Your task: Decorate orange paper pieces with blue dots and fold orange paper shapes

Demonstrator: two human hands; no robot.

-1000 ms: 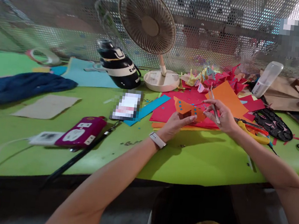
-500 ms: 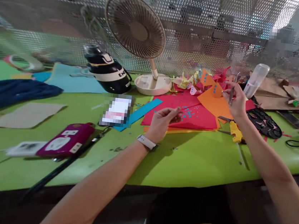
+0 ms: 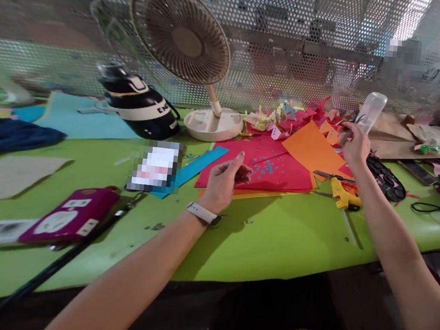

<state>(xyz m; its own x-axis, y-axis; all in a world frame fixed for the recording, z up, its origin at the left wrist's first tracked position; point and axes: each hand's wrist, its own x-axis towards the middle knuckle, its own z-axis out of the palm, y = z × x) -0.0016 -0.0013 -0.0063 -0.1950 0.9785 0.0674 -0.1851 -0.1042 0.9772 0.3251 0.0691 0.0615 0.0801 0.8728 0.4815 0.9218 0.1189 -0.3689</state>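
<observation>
My left hand (image 3: 221, 182) hovers just off the left side of the red paper sheets (image 3: 294, 169), thumb raised apart from loosely curled fingers, with nothing visible in it. Tiny blue dots (image 3: 266, 166) are scattered on the red paper. Pinched in my right hand (image 3: 356, 144) is a thin metal tool that looks like tweezers (image 3: 361, 119), mostly hidden by the fingers. Just left of that hand, a small folded orange paper piece (image 3: 330, 133) with blue dots rests by the heap of folded paper pieces (image 3: 285, 114). A square orange sheet (image 3: 311, 146) overlaps the red paper.
A fan (image 3: 212, 124) and a black bottle (image 3: 141, 106) stand at the back. A phone (image 3: 155, 165), blue paper strip (image 3: 199, 170) and purple case (image 3: 73, 214) lie leftward. On the right are a yellow glue gun (image 3: 341, 195), clear bottle (image 3: 372, 111) and black tray (image 3: 387, 179).
The dotted orange piece has moved right and down to the heap's edge. My left hand's thumb and fingers have parted. The view has shifted slightly to the right.
</observation>
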